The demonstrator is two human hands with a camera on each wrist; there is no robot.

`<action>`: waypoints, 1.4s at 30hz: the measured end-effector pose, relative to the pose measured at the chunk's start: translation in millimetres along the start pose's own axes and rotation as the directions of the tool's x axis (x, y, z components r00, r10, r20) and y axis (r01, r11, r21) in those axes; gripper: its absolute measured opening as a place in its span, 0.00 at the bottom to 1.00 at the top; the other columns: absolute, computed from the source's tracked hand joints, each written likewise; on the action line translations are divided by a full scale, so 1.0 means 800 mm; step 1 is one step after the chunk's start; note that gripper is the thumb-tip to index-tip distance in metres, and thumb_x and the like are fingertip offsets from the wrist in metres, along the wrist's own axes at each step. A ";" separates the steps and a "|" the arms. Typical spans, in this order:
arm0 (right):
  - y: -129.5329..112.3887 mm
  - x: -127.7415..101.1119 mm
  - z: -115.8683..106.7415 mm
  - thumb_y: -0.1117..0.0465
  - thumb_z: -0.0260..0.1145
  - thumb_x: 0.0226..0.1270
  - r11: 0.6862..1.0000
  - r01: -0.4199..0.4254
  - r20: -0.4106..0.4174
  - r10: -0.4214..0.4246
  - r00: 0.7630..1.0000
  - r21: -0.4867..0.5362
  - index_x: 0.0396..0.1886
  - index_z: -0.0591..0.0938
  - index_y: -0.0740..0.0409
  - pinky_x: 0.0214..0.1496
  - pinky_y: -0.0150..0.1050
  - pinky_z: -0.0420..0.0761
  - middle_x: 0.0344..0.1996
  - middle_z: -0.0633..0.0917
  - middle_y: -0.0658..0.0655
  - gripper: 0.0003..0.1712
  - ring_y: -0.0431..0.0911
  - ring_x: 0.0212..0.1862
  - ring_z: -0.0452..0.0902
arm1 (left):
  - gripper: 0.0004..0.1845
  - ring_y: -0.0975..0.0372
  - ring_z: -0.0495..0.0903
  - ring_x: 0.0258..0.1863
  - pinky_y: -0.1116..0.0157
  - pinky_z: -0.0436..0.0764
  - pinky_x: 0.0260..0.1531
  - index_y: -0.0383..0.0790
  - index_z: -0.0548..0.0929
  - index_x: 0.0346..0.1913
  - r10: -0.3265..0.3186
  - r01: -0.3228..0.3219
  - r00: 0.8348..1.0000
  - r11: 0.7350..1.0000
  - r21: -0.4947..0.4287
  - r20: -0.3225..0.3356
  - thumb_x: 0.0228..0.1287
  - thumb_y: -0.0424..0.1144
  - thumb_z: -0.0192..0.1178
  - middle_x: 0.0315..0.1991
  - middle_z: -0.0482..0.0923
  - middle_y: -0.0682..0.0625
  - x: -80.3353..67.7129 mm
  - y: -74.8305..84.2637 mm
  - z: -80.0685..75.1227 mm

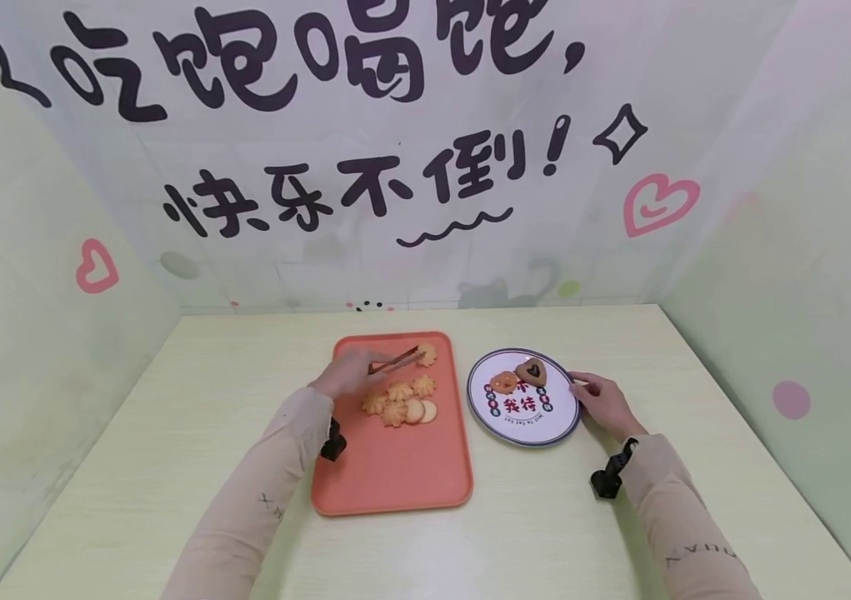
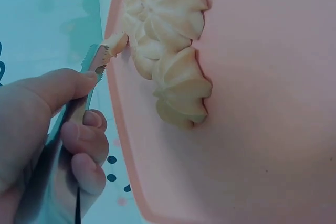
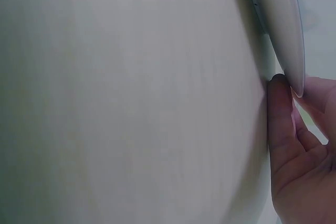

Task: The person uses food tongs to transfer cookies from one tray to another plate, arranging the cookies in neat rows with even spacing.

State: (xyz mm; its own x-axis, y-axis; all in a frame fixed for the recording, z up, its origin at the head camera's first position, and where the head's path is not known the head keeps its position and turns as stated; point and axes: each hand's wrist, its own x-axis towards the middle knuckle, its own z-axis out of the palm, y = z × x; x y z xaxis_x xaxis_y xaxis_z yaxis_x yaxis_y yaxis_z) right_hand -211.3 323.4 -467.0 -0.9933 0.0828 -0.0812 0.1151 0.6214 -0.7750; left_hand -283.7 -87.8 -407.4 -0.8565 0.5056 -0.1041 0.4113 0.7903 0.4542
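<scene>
left hand: left hand (image 1: 346, 372) grips metal tongs (image 1: 395, 361), thumb and curled fingers (image 2: 84, 145) squeezing the two arms.
tongs tips: serrated, narrowed onto the edge of a flower cookie (image 1: 426, 354) at the far end of the orange tray (image 1: 395, 475); the left wrist view shows the teeth biting a crumbly lobe.
right hand: right hand (image 1: 605, 400) rests on the table (image 1: 170, 433), fingers fairly straight, fingertips (image 3: 278, 90) touching the plate (image 1: 523, 433) rim at its right side; holds nothing.
cookie location: gripped cookie lies on the tray, far end, just beyond the loose cluster of cookies (image 1: 398, 400) mid-tray.
plate contents: ring cookie (image 1: 502, 382) and heart cookie (image 1: 531, 371) on the far part, side by side.
handling: cookie looks light, dry, stiff and brittle; ridged lobes likely chip under a hard squeeze.
where to grip: better across the thick body from two opposite sides than on one thin lobe; gentle pressure.
risk: an edge bite may snap off or let the cookie swing and drop.
backdrop: printed wall with lettering and hearts behind the table.
</scene>
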 end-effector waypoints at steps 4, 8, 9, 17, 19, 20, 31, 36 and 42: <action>0.002 0.000 0.000 0.58 0.52 0.67 1.000 0.000 -0.001 0.000 1.000 0.000 0.60 0.67 0.67 0.30 0.33 0.72 0.36 0.77 0.64 0.25 0.46 0.32 0.70 | 0.21 0.65 0.67 0.12 0.68 0.65 0.13 0.44 0.72 0.59 -0.003 0.004 1.000 0.998 -0.059 0.017 0.61 0.37 0.55 0.28 0.80 0.44 0.000 0.001 0.002; 0.002 0.000 0.000 0.58 0.53 0.67 1.000 -0.003 -0.003 0.003 1.000 0.000 0.59 0.67 0.67 0.30 0.33 0.72 0.36 0.77 0.64 0.25 0.46 0.32 0.70 | 0.24 0.65 0.59 0.05 0.69 0.62 0.09 0.43 0.69 0.61 -0.043 0.054 0.996 0.986 -0.157 0.073 0.61 0.40 0.55 0.20 0.78 0.42 0.002 0.001 0.009; 0.002 0.000 0.000 0.58 0.53 0.67 1.000 -0.003 -0.004 0.003 1.000 0.001 0.59 0.67 0.67 0.30 0.33 0.72 0.36 0.77 0.64 0.25 0.46 0.32 0.70 | 0.24 0.65 0.57 0.05 0.69 0.61 0.08 0.44 0.69 0.61 -0.068 0.084 0.994 0.978 -0.193 0.088 0.61 0.41 0.55 0.20 0.79 0.40 0.003 0.001 0.012; 0.001 0.001 0.001 0.60 0.53 0.67 1.000 0.003 -0.009 -0.003 1.000 0.006 0.59 0.67 0.68 0.31 0.32 0.73 0.36 0.77 0.65 0.24 0.46 0.32 0.71 | 0.23 0.63 0.52 0.06 0.67 0.60 0.09 0.50 0.69 0.61 -0.186 0.242 0.969 0.845 -0.477 0.162 0.62 0.44 0.55 0.23 0.72 0.49 0.009 0.008 0.028; 0.001 0.002 0.001 0.60 0.53 0.67 1.000 0.003 -0.009 -0.003 1.000 0.010 0.59 0.67 0.68 0.31 0.32 0.73 0.36 0.77 0.65 0.24 0.46 0.32 0.71 | 0.22 0.63 0.54 0.07 0.67 0.60 0.09 0.50 0.70 0.60 -0.164 0.225 0.972 0.851 -0.475 0.168 0.62 0.44 0.54 0.15 0.64 0.50 0.010 0.008 0.028; 0.001 0.002 0.000 0.60 0.53 0.67 1.000 0.004 -0.009 -0.003 1.000 0.011 0.59 0.67 0.68 0.31 0.32 0.73 0.36 0.77 0.64 0.24 0.46 0.32 0.71 | 0.22 0.62 0.55 0.07 0.67 0.61 0.09 0.50 0.70 0.60 -0.150 0.214 0.974 0.853 -0.477 0.169 0.62 0.44 0.54 0.14 0.65 0.50 0.011 0.007 0.029; -0.002 0.000 0.000 0.60 0.53 0.67 1.000 -0.017 -0.010 0.017 1.000 0.008 0.60 0.67 0.66 0.31 0.32 0.72 0.37 0.77 0.64 0.24 0.46 0.32 0.70 | 0.19 0.62 0.63 0.11 0.66 0.62 0.10 0.47 0.73 0.56 -0.169 0.246 0.966 0.837 -0.489 0.197 0.63 0.47 0.52 0.16 0.68 0.48 0.017 0.009 0.031; -0.003 -0.001 0.001 0.59 0.53 0.67 1.000 -0.015 -0.007 0.015 1.000 0.008 0.60 0.67 0.67 0.32 0.32 0.72 0.37 0.77 0.64 0.24 0.46 0.33 0.70 | 0.20 0.62 0.63 0.10 0.66 0.62 0.10 0.47 0.72 0.57 -0.182 0.246 0.967 0.836 -0.491 0.176 0.64 0.46 0.51 0.15 0.67 0.50 0.019 0.009 0.034; -0.002 -0.001 0.001 0.60 0.52 0.67 1.000 -0.009 -0.013 0.009 1.000 0.004 0.59 0.68 0.67 0.31 0.33 0.72 0.37 0.77 0.65 0.24 0.47 0.33 0.70 | 0.19 0.63 0.63 0.09 0.67 0.62 0.10 0.46 0.72 0.58 -0.194 0.236 0.972 0.832 -0.502 0.136 0.64 0.43 0.51 0.14 0.68 0.49 0.018 0.007 0.036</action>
State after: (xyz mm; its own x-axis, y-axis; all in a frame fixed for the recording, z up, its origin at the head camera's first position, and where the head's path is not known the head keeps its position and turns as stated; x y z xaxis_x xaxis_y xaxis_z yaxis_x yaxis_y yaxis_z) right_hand -211.0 321.8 -466.5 -0.9920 0.0981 -0.0800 0.1237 0.6173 -0.7769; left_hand -284.3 -66.0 -431.8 -0.8695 0.3852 -0.3092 -0.0165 0.6030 0.7975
